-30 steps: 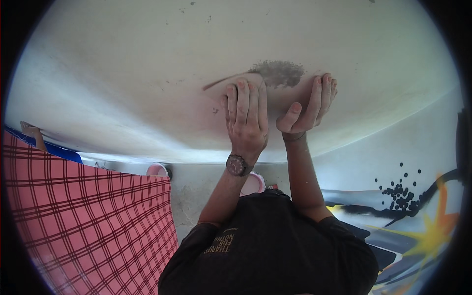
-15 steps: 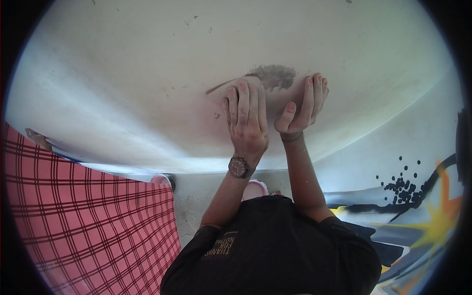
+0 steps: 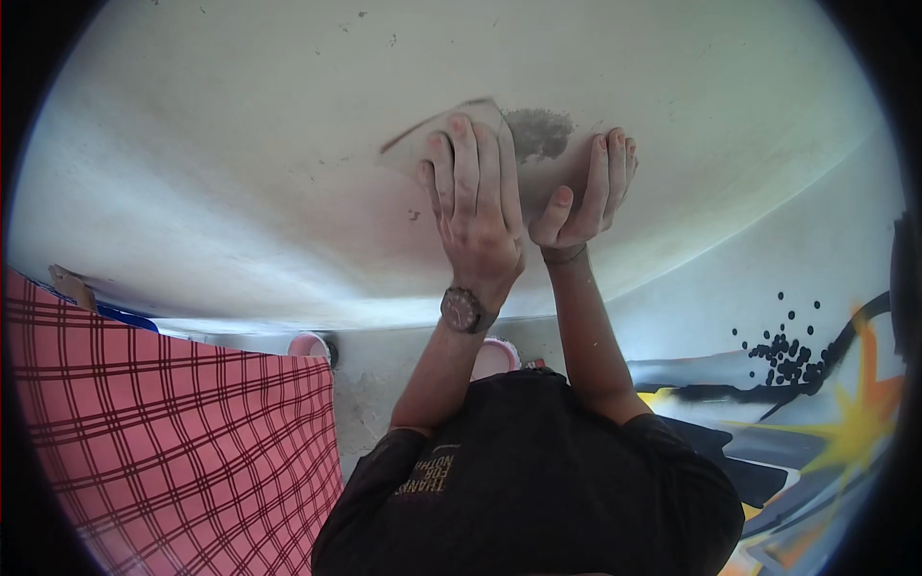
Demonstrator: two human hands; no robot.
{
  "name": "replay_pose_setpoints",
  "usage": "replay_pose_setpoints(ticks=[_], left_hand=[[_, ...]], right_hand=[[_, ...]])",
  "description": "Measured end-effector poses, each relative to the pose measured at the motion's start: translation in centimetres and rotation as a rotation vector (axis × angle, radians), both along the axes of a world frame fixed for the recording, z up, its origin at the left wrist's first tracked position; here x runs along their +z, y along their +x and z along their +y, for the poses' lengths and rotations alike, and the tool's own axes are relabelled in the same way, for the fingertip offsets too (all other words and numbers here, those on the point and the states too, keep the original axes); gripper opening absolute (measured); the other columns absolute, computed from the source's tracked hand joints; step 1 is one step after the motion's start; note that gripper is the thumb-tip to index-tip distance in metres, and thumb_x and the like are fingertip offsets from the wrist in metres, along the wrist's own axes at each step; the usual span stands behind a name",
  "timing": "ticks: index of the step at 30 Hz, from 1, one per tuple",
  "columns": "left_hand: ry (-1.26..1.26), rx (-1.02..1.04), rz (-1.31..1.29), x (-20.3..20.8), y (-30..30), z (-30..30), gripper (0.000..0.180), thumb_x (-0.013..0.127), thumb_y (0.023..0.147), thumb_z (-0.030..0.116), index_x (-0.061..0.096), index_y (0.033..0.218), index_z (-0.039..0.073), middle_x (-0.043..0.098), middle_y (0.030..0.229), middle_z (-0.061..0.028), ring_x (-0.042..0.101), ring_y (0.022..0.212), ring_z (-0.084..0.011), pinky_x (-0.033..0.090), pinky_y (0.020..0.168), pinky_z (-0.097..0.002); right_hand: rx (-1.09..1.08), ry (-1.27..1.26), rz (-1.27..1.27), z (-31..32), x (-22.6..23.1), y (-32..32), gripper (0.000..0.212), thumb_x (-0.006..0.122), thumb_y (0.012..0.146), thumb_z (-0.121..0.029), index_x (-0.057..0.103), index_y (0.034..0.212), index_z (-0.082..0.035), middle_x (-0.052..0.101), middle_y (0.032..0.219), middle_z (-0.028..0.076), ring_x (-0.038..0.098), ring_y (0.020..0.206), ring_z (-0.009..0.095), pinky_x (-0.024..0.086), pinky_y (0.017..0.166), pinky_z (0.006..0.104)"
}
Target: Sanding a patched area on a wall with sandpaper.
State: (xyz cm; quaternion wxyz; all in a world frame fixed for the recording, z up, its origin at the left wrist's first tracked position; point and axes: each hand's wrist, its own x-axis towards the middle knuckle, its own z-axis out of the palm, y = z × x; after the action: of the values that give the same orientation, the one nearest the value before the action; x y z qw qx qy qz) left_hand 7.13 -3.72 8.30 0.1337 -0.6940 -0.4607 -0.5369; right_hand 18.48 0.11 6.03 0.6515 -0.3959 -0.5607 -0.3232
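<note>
- While both arms reach up and forward, the left hand (image 3: 477,211) lies flat on a thin, pale sheet (image 3: 415,150), with its fingers long and close together, not curled into a fist.
- The sheet is between that hand and the big pale wall (image 3: 240,144), and its dark edge and a corner poke out past the fingertips.
- The right hand (image 3: 581,221) is just beside it, up by the wall, with its fingers loose and straight and its thumb sticking out. I can't tell how much of it touches the wall.
- A dark gray patch (image 3: 545,132) marks the wall above the gap between the two hands.
- Down on the gray floor (image 3: 360,413) are two round buckets.
- One pink bucket (image 3: 305,346) is by the pink checked cloth (image 3: 182,432). I can't tell what is in it.
- The other bucket (image 3: 510,347) has a pale rim and looks pink inside. It peeks out behind the left arm and the black shirt (image 3: 547,480). I can't tell if the pink is stuff or just the bucket.
</note>
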Motion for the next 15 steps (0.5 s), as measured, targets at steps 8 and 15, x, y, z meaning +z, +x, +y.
replay_pose_setpoints(ticks=[8,15], left_hand=[[-0.045,-0.018,0.049,-4.8,1.1,-0.8,0.056,0.047,0.088,0.009,0.039,0.141,-0.007,0.027,0.151,-0.0263,0.019,0.142,-0.0461,0.014,0.114,-0.0561],[-0.023,-0.07,0.11,-2.1,2.1,-0.4,0.055,0.046,0.086,0.004,0.043,0.14,-0.005,0.031,0.151,-0.0231,0.02,0.142,-0.0437,0.014,0.114,-0.0566]], right_hand=[[0.021,0.003,0.008,-0.6,-0.8,0.9,0.053,0.037,0.093,-0.027,0.052,0.126,0.012,0.05,0.134,0.027,0.043,0.13,0.042,0.03,0.111,0.0521],[0.016,-0.009,0.046,-0.4,-0.9,1.3,0.05,0.033,0.095,-0.022,0.052,0.126,0.012,0.051,0.132,0.027,0.045,0.129,0.041,0.032,0.11,0.0527]])
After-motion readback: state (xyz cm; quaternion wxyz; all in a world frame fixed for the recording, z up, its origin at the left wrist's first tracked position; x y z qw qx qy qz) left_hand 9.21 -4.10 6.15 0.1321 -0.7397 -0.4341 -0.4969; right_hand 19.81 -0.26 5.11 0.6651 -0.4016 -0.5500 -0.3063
